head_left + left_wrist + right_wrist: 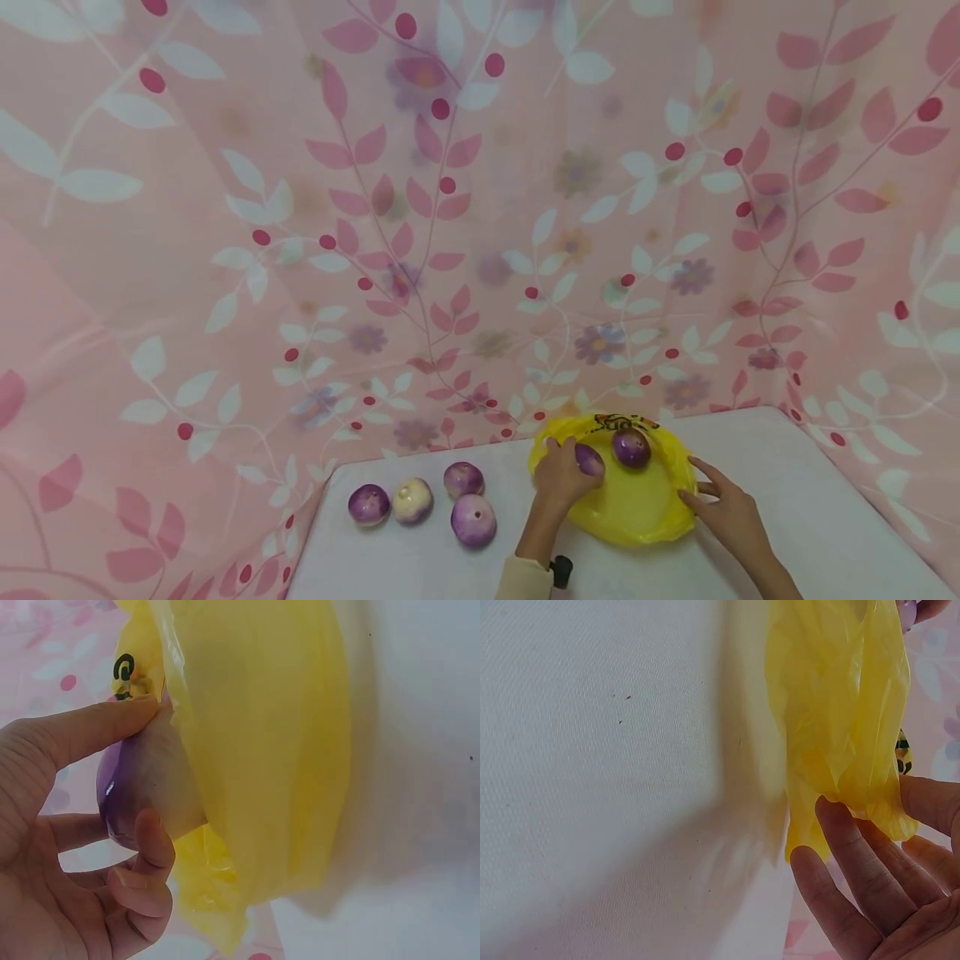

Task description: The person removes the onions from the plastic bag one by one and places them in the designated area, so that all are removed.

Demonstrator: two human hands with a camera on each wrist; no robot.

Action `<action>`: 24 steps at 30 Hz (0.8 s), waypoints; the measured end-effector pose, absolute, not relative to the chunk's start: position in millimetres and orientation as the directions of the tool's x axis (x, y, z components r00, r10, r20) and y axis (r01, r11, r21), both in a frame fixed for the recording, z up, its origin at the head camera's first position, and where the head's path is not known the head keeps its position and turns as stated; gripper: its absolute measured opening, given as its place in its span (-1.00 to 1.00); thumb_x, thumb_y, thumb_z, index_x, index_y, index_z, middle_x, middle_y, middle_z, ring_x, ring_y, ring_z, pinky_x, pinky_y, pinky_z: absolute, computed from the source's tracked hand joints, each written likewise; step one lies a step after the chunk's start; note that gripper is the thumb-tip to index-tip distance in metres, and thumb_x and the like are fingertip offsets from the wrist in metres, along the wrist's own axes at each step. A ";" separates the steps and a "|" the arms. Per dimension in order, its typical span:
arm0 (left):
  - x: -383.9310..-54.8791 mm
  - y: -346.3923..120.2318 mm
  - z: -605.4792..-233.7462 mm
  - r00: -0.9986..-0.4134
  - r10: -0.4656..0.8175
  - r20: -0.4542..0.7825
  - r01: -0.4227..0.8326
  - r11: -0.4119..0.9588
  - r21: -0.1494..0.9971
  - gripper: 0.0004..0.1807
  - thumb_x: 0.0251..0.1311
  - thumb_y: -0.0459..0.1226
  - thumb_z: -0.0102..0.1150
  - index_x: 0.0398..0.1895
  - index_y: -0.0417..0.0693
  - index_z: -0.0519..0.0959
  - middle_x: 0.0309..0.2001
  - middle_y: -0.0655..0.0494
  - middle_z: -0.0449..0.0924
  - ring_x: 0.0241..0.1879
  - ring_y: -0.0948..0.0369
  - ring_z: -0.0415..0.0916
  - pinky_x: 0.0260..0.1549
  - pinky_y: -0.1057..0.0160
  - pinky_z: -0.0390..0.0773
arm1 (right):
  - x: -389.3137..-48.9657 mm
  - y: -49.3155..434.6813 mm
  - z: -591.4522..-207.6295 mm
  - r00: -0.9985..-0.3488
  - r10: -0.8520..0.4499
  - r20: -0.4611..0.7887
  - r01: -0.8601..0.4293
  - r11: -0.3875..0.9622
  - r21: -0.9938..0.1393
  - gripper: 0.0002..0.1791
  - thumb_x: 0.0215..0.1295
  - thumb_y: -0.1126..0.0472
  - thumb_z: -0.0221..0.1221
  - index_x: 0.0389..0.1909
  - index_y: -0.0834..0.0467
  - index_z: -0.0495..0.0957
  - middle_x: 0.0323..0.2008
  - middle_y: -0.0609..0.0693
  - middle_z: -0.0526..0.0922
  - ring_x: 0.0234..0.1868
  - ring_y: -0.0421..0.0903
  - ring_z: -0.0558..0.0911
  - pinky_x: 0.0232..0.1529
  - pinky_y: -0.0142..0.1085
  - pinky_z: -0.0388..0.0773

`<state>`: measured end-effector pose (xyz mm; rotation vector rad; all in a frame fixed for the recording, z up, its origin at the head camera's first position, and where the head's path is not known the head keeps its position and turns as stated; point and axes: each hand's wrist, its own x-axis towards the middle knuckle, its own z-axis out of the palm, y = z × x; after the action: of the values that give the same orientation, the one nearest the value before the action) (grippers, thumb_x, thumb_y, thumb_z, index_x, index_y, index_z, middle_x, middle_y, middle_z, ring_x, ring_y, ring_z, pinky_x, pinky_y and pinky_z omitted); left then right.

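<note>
Pink leaf-patterned cloth (495,217) backs the white table (405,567) under the yellow bag (633,532).

Wide head view, seemingly sideways wrist close-ups

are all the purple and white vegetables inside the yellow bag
No, four vegetables lie on the white table, outside the yellow bag.

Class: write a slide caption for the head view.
Left hand grips a glossy, round purple vegetable at an open yellow plastic bag; right hand holds its rim.
</note>
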<state>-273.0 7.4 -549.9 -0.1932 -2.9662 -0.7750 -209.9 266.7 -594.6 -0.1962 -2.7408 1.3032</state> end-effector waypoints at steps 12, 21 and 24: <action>-259.2 -5.8 -548.3 -0.978 0.081 0.193 0.162 0.879 0.449 -0.28 -0.17 0.08 0.49 0.09 -0.02 0.54 -0.17 0.01 0.34 -0.42 0.08 0.48 -0.38 0.10 0.57 | -211.7 267.6 -593.5 -0.985 0.173 0.004 0.107 0.627 -0.771 -0.19 0.25 -0.02 0.32 0.40 0.26 0.25 -0.02 0.41 0.61 -0.03 0.34 0.61 -0.32 -0.09 0.65; -252.9 -21.2 -543.5 -0.974 0.046 0.224 0.149 0.871 0.468 -0.28 -0.17 0.03 0.51 0.10 -0.03 0.52 -0.14 -0.03 0.36 -0.45 0.05 0.49 -0.37 0.07 0.60 | -211.7 267.1 -593.1 -0.984 0.177 -0.007 0.117 0.622 -0.774 -0.17 0.23 -0.04 0.33 0.40 0.26 0.26 -0.02 0.43 0.60 -0.06 0.34 0.62 -0.34 -0.09 0.66; -251.0 -25.9 -544.7 -0.968 0.028 0.251 0.150 0.864 0.481 -0.25 -0.18 0.03 0.52 0.13 -0.04 0.52 -0.14 -0.03 0.36 -0.45 0.05 0.51 -0.39 0.07 0.59 | -211.1 267.1 -594.5 -0.984 0.177 -0.018 0.125 0.616 -0.778 -0.17 0.22 -0.04 0.33 0.40 0.27 0.26 -0.02 0.43 0.60 -0.07 0.33 0.62 -0.34 -0.10 0.66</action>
<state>-251.0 -25.9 -544.7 -0.1351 -2.8015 -0.7510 -211.1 267.1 -594.5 -0.2595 -2.7688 1.3259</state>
